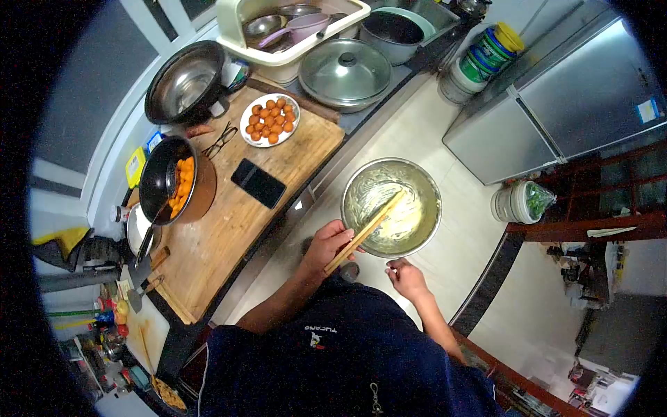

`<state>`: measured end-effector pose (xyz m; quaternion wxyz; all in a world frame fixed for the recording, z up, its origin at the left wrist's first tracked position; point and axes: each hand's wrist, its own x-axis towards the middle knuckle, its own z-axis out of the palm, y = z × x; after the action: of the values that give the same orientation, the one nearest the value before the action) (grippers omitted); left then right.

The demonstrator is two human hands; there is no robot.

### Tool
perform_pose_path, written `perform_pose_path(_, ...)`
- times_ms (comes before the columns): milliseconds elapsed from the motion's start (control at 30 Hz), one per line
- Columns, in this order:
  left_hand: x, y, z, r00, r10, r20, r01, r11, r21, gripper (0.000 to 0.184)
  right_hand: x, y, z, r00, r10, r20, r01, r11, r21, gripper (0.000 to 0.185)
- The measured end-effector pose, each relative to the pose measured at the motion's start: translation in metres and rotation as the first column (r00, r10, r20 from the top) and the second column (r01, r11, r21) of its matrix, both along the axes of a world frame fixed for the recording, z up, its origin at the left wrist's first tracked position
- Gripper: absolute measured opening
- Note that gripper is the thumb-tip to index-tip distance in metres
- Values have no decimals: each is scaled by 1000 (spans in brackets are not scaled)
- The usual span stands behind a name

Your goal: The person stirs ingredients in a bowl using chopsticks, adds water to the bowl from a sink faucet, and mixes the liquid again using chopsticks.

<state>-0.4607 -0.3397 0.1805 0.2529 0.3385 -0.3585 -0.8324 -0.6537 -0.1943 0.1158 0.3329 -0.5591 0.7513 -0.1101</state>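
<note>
as the left hand [328, 249] grasps a pair of wooden chopsticks [372, 226], their long axis runs diagonally, thick ends back near the dark shirt [333, 347], tips pointing forward and to the right into a metal bowl [429, 201]; the bowl sits in front of the body, above the pale floor [465, 201], with a creamy yellow mixture [408, 221] inside; the right hand [408, 279] has its fingers curled at the near rim, though whether it grips the bowl i cannot tell; to the left, a wooden board [222, 243] on the counter carries a dark phone [258, 183], glasses [221, 140], a white plate [287, 137] of orange balls [269, 120] and a deep pot [203, 187] with orange pieces; a fridge [590, 90] stands at far right.
</note>
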Motion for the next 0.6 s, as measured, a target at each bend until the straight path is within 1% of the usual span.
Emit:
perform_pose_path(33, -8, -1, -3, 1000, -17, 18, 17, 999, -29, 14, -4, 3, -14, 999, 44, 17, -44, 999, -7, 23)
perform_pose_path(100, -26, -15, 1, 998, -41, 42, 44, 997, -60, 15, -10, -5, -26, 991, 129, 23, -128, 991, -28, 23)
perform_pose_path(133, -36, -25, 1, 998, -53, 35, 54, 997, -45, 15, -16, -13, -32, 987, 145, 69, -145, 989, -6, 24)
perform_pose_path(233, -71, -62, 3, 996, -90, 26, 91, 996, -3, 15, -53, -42, -23, 998, 51, 40, -51, 999, 2, 24)
perform_pose_path(267, -86, -70, -2, 993, -114, 44, 114, 993, -12, 15, -64, -48, -26, 1000, 5, -5, -6, 1000, -9, 24)
perform_pose_path(300, -101, -87, 0, 989, -138, 53, 138, 990, 1, 15, -79, -59, -24, 998, -64, 5, 64, 998, -12, 24)
perform_pose_path(333, -115, -108, 4, 982, -188, 35, 189, 982, -22, 17, -91, -72, -22, 994, -106, -35, 105, 994, -30, 24)
perform_pose_path(367, -127, -123, -5, 981, -193, 4, 193, 981, -9, 17, -97, -80, -31, 988, -146, -59, 144, 989, -43, 24)
perform_pose_path(400, -142, -136, -9, 980, -196, -30, 196, 981, 3, 18, -106, -88, -34, 981, -181, -71, 181, 984, -9, 24)
perform_pose_path(433, -155, -152, -9, 977, -205, -57, 206, 979, 3, 18, -113, -98, -36, 983, -175, -48, 173, 984, -38, 24)
perform_pose_path(467, -164, -166, -7, 975, -216, -55, 215, 976, -11, 17, -116, -112, -41, 984, -175, -20, 175, 984, -14, 23)
perform_pose_path(500, -180, -157, -10, 967, -255, -11, 253, 964, -87, 18, -125, -107, -59, 981, -193, 27, 194, 978, -71, 23)
perform_pose_path(567, -203, -181, -8, 953, -302, 12, 302, 951, -73, 21, -132, -132, -39, 980, -190, 65, 195, 978, -68, 23)
perform_pose_path(600, -211, -192, -2, 956, -291, 18, 292, 954, -69, 22, -134, -145, -46, 982, -172, 76, 174, 985, -11, 24)
